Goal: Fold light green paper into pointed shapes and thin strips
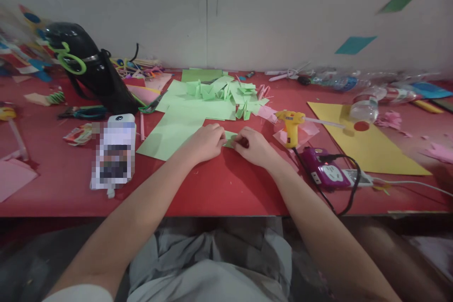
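Between my hands is a small piece of light green paper, low over the red tabletop. My left hand is closed with its fingertips on the paper's left end. The curled fingers of my right hand pinch its right end. Much of the paper is hidden by the fingers. Larger light green sheets lie flat just beyond and to the left of my left hand. Several folded green paper pieces are heaped on the sheets behind my hands.
A yellow glue gun stands right of my right hand, near a purple power strip with cables. Yellow paper and plastic bottles lie farther right. A phone, pliers and a tilted black bottle are on the left.
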A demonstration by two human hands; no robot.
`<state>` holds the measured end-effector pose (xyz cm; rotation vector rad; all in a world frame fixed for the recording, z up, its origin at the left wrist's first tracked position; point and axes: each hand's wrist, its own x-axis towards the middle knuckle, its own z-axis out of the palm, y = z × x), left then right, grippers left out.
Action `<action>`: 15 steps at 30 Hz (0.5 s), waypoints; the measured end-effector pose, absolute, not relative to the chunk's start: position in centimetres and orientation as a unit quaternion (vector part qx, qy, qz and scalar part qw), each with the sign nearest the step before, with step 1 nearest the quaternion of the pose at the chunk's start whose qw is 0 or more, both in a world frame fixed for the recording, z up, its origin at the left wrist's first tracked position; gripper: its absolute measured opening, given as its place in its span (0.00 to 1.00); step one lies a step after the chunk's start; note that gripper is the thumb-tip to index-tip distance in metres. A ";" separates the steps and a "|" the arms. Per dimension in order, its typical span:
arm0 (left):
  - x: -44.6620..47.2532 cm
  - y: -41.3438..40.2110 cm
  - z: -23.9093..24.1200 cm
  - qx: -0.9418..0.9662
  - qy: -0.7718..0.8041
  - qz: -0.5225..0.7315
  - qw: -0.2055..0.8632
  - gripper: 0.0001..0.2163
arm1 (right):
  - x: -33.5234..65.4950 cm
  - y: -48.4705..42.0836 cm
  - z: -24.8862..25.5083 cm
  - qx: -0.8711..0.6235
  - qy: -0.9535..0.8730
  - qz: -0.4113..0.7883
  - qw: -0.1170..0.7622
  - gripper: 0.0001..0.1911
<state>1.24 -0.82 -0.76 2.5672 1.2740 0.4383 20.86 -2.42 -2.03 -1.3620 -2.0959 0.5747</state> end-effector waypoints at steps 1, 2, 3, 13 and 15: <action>1.3 -0.8 -0.8 0.875 0.441 0.152 0.129 0.05 | 20.8 -2.4 -2.1 -0.513 -0.781 0.214 0.285 0.07; 1.3 -0.7 -0.9 0.870 0.447 0.154 0.141 0.05 | 20.8 -2.3 -2.2 -0.515 -0.780 0.214 0.285 0.07; 1.3 -0.7 -0.9 0.863 0.454 0.157 0.153 0.04 | 20.8 -2.3 -2.3 -0.515 -0.779 0.216 0.286 0.07; 1.5 -0.9 0.0 0.915 0.377 0.126 0.064 0.10 | 20.8 -2.9 -2.0 -0.472 -0.825 0.158 0.268 0.08; 1.5 -1.1 0.1 0.933 0.343 0.101 0.030 0.12 | 20.8 -3.5 -1.5 -0.461 -0.853 0.103 0.222 0.09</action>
